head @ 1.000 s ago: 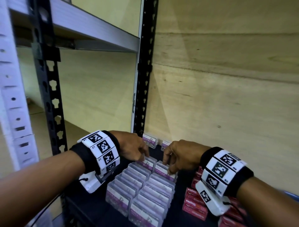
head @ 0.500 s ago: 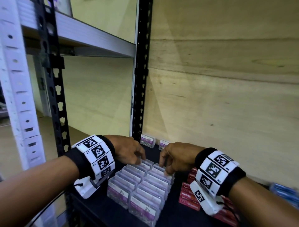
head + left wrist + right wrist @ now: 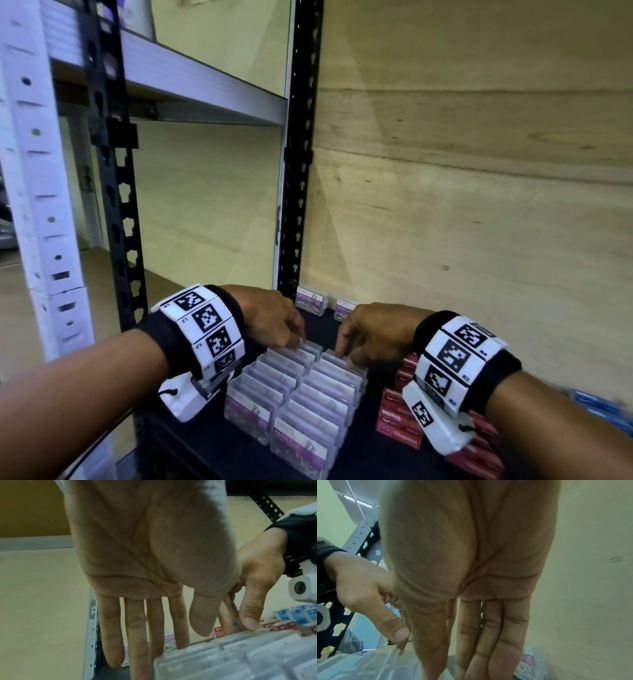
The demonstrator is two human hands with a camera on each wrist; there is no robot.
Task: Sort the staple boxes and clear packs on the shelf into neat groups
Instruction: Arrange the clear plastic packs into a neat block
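Two rows of clear packs (image 3: 294,387) with purple labels stand upright side by side on the black shelf (image 3: 363,455). My left hand (image 3: 291,337) is at the far end of the left row, its straight fingers (image 3: 137,635) hanging down behind the last pack (image 3: 240,655). My right hand (image 3: 346,353) is at the far end of the right row, with straight fingers (image 3: 488,649) behind it and the thumb lying over the top. Red staple boxes (image 3: 397,421) lie to the right, partly under my right wrist. Two loose clear packs (image 3: 311,303) stand at the back.
A plywood wall (image 3: 479,205) closes the back and right. A black perforated post (image 3: 294,205) stands at the back left corner and a grey upper shelf (image 3: 205,99) runs overhead. Blue boxes (image 3: 596,407) lie at the far right beyond the red ones.
Both hands stay at the far ends of the two rows, and the gap to the two loose packs behind seems slightly wider. The head view has tilted upward.
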